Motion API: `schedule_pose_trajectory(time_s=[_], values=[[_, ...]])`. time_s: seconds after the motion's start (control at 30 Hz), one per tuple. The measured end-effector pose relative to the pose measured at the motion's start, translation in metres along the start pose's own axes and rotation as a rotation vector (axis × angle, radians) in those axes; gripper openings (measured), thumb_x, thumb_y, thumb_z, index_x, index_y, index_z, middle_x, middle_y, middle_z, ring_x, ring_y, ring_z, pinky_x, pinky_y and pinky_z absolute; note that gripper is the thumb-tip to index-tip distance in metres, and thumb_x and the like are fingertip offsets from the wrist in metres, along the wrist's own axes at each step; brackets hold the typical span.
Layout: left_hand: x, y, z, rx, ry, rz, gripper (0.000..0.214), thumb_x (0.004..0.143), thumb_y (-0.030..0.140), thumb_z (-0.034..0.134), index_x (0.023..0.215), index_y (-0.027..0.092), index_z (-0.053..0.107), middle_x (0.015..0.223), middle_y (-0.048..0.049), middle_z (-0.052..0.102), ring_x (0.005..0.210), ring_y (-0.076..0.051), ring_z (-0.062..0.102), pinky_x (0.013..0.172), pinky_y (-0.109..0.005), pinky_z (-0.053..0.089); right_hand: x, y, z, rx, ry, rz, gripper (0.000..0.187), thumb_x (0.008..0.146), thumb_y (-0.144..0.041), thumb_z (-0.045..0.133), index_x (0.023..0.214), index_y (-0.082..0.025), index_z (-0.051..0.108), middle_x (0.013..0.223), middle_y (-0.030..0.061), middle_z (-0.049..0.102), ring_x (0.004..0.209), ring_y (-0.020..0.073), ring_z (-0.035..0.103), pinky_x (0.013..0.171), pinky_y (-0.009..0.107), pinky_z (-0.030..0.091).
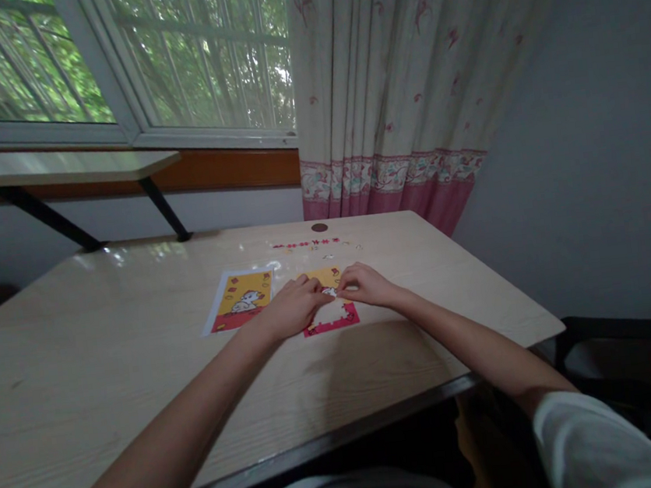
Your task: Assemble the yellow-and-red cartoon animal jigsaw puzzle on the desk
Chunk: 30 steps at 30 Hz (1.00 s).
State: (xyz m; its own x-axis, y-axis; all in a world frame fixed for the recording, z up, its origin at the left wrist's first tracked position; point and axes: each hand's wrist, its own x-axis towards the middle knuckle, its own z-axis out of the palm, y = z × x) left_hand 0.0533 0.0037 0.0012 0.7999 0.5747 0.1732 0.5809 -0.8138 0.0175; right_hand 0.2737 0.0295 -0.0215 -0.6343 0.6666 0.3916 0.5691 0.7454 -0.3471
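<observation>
A partly built jigsaw puzzle (pixel 334 315) with a yellow top and a red lower border lies on the wooden table (pixel 108 355). My left hand (pixel 295 304) rests on its left edge with the fingers curled. My right hand (pixel 365 284) lies on its upper right, fingers bent, pinching at a small piece where the two hands meet. A printed reference picture (pixel 241 299) with the same yellow and red design lies flat just left of my left hand.
A row of small loose puzzle pieces (pixel 306 244) lies beyond the puzzle, near a round brown cable hole (pixel 319 227). A flowered curtain (pixel 402 86) hangs behind the table. A shelf (pixel 58 166) juts out under the window at the left.
</observation>
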Motion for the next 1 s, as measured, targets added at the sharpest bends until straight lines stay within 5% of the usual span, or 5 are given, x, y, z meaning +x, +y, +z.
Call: schedule_pose_trajectory(time_s=[0.5,0.73,1.0], values=[[-0.027,-0.035,0.003,0.008,0.065,-0.212,0.037,0.092,0.033,0.036,0.115,0.019,0.061,0.114,-0.0109,0.059,0.106,-0.026,0.052,0.091,-0.041,0.040,-0.001,0.008,0.002,-0.019,0.139,0.192,0.017,0.079,-0.028,0.066,0.093,-0.019,0.069,0.098,0.0050,0.070,0.092,0.0177,0.061,0.086,0.032,0.040],[-0.025,-0.025,0.001,-0.016,0.041,-0.207,0.037,0.090,0.032,0.039,0.117,0.017,0.060,0.116,-0.0101,0.062,0.106,-0.026,0.053,0.092,-0.042,0.040,0.001,-0.001,0.006,-0.061,0.084,0.035,0.010,0.080,-0.030,0.066,0.082,-0.021,0.070,0.089,0.0019,0.071,0.089,0.0158,0.061,0.084,0.029,0.037],[-0.026,-0.025,0.004,-0.031,0.057,-0.204,0.037,0.090,0.031,0.039,0.117,0.016,0.059,0.117,-0.0108,0.062,0.106,-0.026,0.054,0.091,-0.043,0.040,0.000,-0.006,0.004,-0.102,0.029,0.024,0.010,0.081,-0.028,0.064,0.081,-0.021,0.070,0.091,0.0030,0.069,0.089,0.0165,0.058,0.082,0.029,0.035]])
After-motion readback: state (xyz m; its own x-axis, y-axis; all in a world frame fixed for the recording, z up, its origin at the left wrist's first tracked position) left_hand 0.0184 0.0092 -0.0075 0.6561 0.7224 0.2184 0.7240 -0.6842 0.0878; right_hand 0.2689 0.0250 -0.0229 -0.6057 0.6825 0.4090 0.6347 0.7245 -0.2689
